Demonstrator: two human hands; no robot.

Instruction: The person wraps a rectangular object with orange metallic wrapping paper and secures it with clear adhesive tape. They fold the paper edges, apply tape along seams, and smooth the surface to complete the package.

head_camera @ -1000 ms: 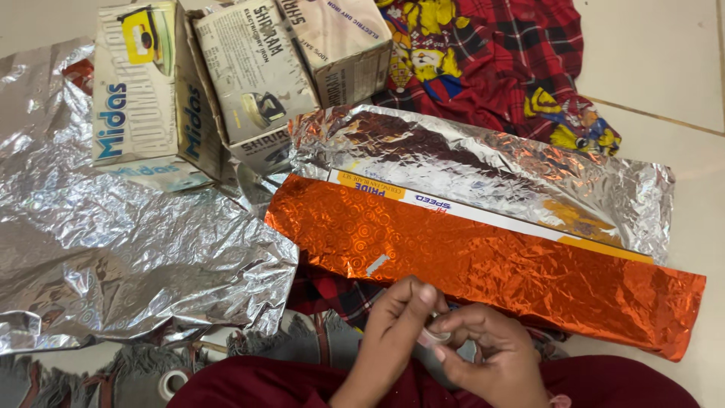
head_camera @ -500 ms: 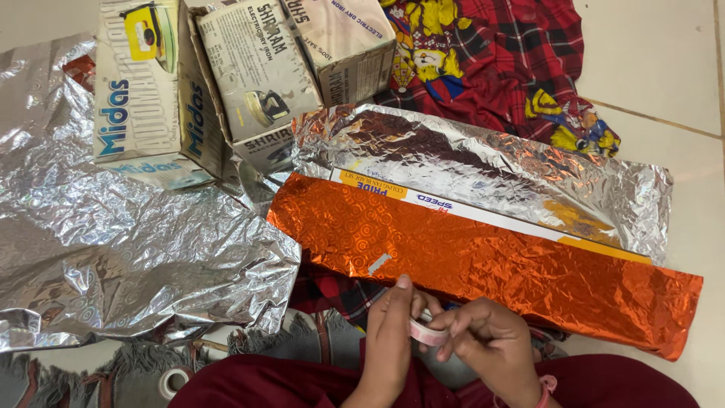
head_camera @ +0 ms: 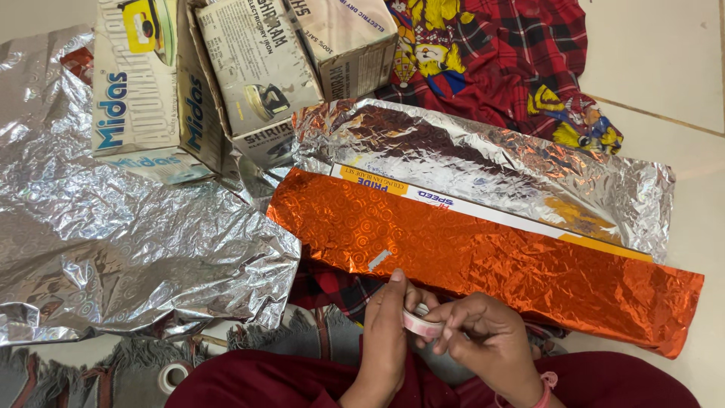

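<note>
My left hand [head_camera: 387, 332] and my right hand [head_camera: 483, 340] are together low in the view, both gripping a small roll of clear tape [head_camera: 421, 323]. The right fingers pinch at the roll's edge. Just beyond my hands lies a long flat box [head_camera: 483, 215], partly covered by shiny orange wrapping paper [head_camera: 483, 261] on the near side and silver foil paper [head_camera: 491, 162] on the far side. A short strip of tape [head_camera: 379, 259] sticks on the orange paper.
A big crumpled silver foil sheet [head_camera: 128, 242] spreads at the left. Three cardboard appliance boxes [head_camera: 226, 75] stand at the back. Red plaid cloth [head_camera: 498, 60] lies behind, another tape roll [head_camera: 172, 376] near my knee on a grey fringed mat [head_camera: 128, 370].
My hands have turned the tape roll between them and shifted slightly; the roll now shows more plainly. The view tilted a little. The wrapped box has not moved.
</note>
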